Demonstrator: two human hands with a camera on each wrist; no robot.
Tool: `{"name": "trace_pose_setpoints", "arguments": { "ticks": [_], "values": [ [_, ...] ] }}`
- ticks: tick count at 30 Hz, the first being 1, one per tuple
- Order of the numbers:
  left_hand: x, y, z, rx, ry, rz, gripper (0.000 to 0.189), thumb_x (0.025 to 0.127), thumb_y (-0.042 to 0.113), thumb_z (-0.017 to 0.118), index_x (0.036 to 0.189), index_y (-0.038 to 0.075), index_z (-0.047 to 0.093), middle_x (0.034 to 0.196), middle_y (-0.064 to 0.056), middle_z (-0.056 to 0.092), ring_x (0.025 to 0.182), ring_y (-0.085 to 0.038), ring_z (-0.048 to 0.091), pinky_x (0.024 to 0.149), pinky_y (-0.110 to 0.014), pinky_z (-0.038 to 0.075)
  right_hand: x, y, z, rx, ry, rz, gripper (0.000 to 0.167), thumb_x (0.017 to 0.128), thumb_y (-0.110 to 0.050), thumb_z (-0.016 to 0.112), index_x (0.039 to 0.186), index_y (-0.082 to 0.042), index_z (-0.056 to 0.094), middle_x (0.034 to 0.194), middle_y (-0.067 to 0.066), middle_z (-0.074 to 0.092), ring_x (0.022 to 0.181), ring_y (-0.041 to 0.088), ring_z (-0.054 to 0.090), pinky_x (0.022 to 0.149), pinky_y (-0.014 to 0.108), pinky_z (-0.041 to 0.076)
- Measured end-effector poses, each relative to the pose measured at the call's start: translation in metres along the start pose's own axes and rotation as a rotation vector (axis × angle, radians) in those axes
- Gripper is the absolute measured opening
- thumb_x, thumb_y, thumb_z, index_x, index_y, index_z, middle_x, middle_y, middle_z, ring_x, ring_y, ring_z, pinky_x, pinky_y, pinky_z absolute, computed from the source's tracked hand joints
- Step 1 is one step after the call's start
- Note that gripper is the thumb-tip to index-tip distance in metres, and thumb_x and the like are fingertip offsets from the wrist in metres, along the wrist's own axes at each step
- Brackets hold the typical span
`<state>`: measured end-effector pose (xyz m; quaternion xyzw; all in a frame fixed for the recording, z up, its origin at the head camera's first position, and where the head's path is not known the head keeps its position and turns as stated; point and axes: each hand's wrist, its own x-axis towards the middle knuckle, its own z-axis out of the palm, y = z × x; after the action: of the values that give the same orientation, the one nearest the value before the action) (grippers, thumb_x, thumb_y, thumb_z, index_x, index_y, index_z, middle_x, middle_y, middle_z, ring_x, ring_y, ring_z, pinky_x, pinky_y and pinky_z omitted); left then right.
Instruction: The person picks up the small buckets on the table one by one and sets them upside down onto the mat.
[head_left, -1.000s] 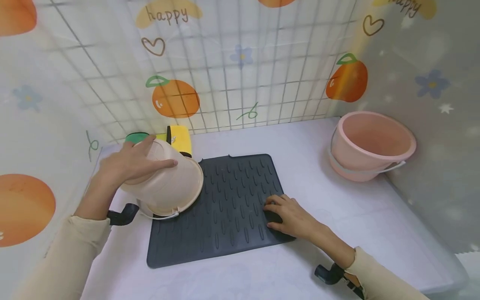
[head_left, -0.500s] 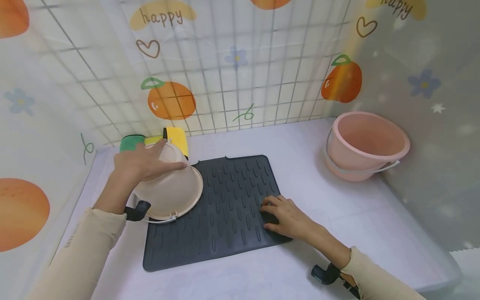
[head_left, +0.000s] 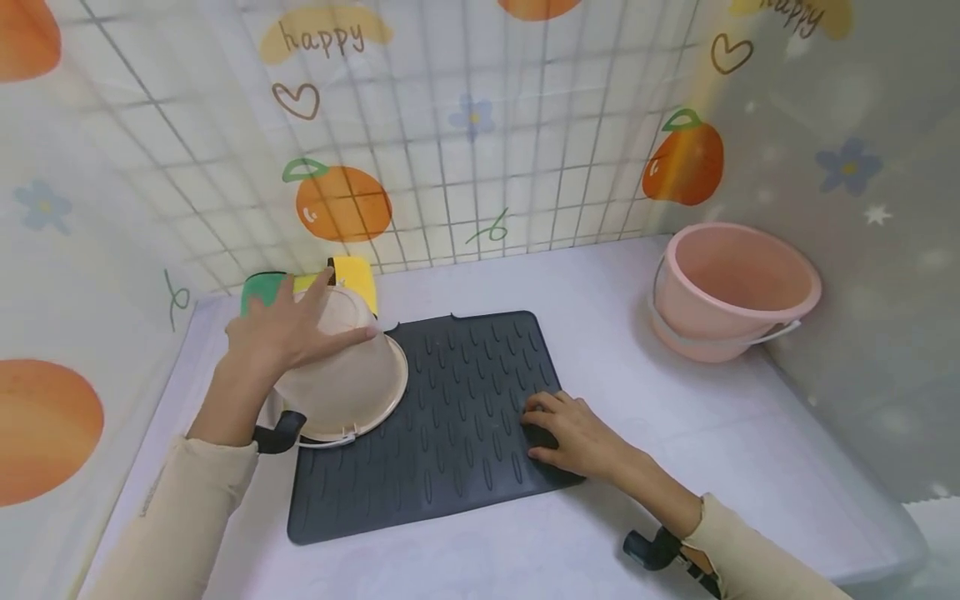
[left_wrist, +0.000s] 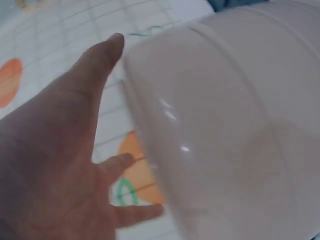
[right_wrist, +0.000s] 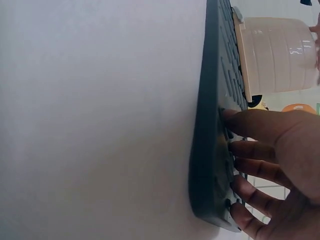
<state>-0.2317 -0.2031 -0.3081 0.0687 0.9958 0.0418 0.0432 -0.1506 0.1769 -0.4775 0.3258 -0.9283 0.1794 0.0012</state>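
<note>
A pale cream bucket [head_left: 341, 396] stands upside down, its rim on the left rear part of a dark ridged mat [head_left: 450, 450]. Spread over its upturned base is my left hand [head_left: 277, 333]. In the left wrist view the fingers of that hand [left_wrist: 55, 150] reach out beside the bucket [left_wrist: 225, 125], not curled around it. My right hand [head_left: 581, 433] rests at the mat's right edge. Seen from the right wrist, its lightly bent fingertips touch the top of the mat [right_wrist: 200, 185] and hold nothing. The bucket's white handle [head_left: 326, 442] lies low along its front.
At the back right, a pink bucket [head_left: 720, 333] stands upright with its handle hanging down. Yellow [head_left: 358, 279] and green [head_left: 262, 289] items sit behind the cream bucket, partly hidden. A printed curtain with a wire grid behind it closes off the back.
The cream bucket has gone from tilted to rim-down on the mat. My left hand has moved slightly right and its fingers have spread off the base. My right hand stays in place.
</note>
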Motion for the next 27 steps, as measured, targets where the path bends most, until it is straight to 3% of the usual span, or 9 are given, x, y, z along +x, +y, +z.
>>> {"name": "trace_pose_setpoints", "arguments": {
  "ticks": [3,4,6,7,9,15,20,27],
  "values": [
    [-0.006,0.005,0.009,-0.131,0.278,0.252,0.095,0.086,0.069,0.061,0.16,0.024,0.024,0.156,-0.021,0.028,0.135,-0.054,0.027,0.097,-0.075,0.028,-0.001,0.0,0.001,0.001,-0.006,0.001,0.043,0.085,-0.03,0.082,0.121,-0.008,0.071,0.127,0.003,0.057,0.11,0.024,0.052,0.08,0.039,0.044],
    [-0.01,0.01,0.012,-0.195,0.345,0.33,0.087,0.089,0.059,0.066,0.159,0.023,0.029,0.155,-0.018,0.033,0.138,-0.049,0.029,0.102,-0.072,0.026,-0.002,0.0,0.0,0.0,-0.005,0.002,0.044,0.085,-0.03,0.082,0.121,-0.008,0.071,0.127,0.003,0.057,0.11,0.024,0.052,0.08,0.039,0.044],
    [-0.018,0.021,0.02,-0.333,0.43,0.454,0.076,0.09,0.04,0.072,0.155,0.022,0.038,0.151,-0.012,0.041,0.139,-0.039,0.033,0.107,-0.064,0.027,-0.002,0.001,0.0,-0.004,-0.002,0.002,0.044,0.085,-0.03,0.082,0.12,-0.008,0.071,0.126,0.003,0.057,0.109,0.024,0.051,0.08,0.038,0.044],
    [-0.023,0.028,0.025,-0.417,0.442,0.489,0.075,0.089,0.035,0.074,0.155,0.023,0.039,0.15,-0.01,0.043,0.138,-0.035,0.035,0.108,-0.061,0.028,-0.002,0.001,-0.001,-0.004,0.0,0.001,0.043,0.084,-0.029,0.082,0.12,-0.008,0.071,0.126,0.003,0.057,0.109,0.023,0.051,0.079,0.038,0.043],
    [-0.034,0.04,0.033,-0.538,0.429,0.477,0.075,0.089,0.033,0.075,0.155,0.028,0.039,0.148,-0.003,0.046,0.136,-0.027,0.038,0.106,-0.058,0.032,-0.002,0.002,-0.001,-0.002,0.007,-0.007,0.044,0.084,-0.029,0.083,0.12,-0.007,0.071,0.125,0.004,0.057,0.108,0.023,0.051,0.078,0.037,0.043],
    [-0.046,0.055,0.061,-0.695,0.451,0.478,0.069,0.088,0.025,0.077,0.15,0.029,0.046,0.139,0.003,0.054,0.122,-0.014,0.05,0.095,-0.044,0.045,-0.001,0.0,0.001,-0.01,0.012,-0.006,0.044,0.084,-0.029,0.083,0.12,-0.007,0.071,0.126,0.004,0.057,0.108,0.025,0.052,0.078,0.037,0.043],
    [-0.048,0.06,0.081,-0.764,0.476,0.483,0.065,0.087,0.022,0.077,0.147,0.026,0.051,0.134,0.002,0.058,0.116,-0.013,0.055,0.09,-0.043,0.049,-0.002,0.0,0.002,-0.001,0.005,0.002,0.044,0.084,-0.028,0.082,0.121,-0.007,0.07,0.127,0.004,0.057,0.108,0.024,0.051,0.078,0.038,0.043],
    [-0.052,0.066,0.108,-0.816,0.467,0.492,0.064,0.086,0.02,0.078,0.145,0.021,0.053,0.133,0.002,0.06,0.117,-0.021,0.058,0.094,-0.044,0.047,-0.002,-0.001,0.001,0.01,0.008,0.009,0.043,0.084,-0.027,0.083,0.12,-0.007,0.071,0.126,0.004,0.057,0.109,0.025,0.051,0.079,0.039,0.043]
  ]
}}
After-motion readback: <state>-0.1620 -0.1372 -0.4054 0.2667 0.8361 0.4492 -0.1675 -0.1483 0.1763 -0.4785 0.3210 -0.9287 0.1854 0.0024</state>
